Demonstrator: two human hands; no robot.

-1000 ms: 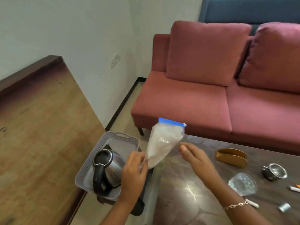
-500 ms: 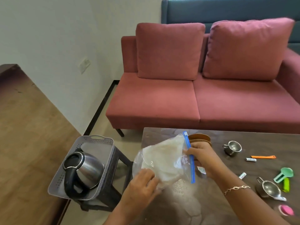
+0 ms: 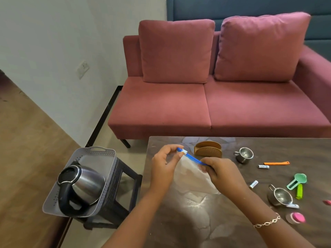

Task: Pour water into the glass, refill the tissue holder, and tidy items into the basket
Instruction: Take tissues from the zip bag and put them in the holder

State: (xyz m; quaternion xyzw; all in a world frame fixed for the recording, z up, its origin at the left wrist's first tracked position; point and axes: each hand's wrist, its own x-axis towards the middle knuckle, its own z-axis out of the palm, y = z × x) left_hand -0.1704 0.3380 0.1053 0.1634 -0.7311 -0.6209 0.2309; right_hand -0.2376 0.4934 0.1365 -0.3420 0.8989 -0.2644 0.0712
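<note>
A clear zip bag of white tissues [image 3: 192, 174] with a blue zip strip lies on the dark table [image 3: 206, 221] between my hands. My left hand [image 3: 165, 164] pinches the white slider at the strip's left end. My right hand [image 3: 221, 171] grips the bag's top edge at the strip's right end. Just behind the bag stands the golden tissue holder [image 3: 208, 149]. A steel kettle [image 3: 80, 187] with a black handle lies in the grey basket [image 3: 100, 154] on a dark stool to the left of the table. No glass is in view.
Scattered on the table's right side are two small steel cups [image 3: 244, 154] [image 3: 280, 196], an orange strip [image 3: 276, 163], two small white tubes [image 3: 263, 166], a green scoop [image 3: 297, 180] and a pink round thing [image 3: 297, 217]. A red sofa [image 3: 215, 104] stands behind the table.
The bag has come down from in front of the basket onto the table. My left hand has shifted from the bag's bottom to the zip slider; my right hand holds the strip's other end.
</note>
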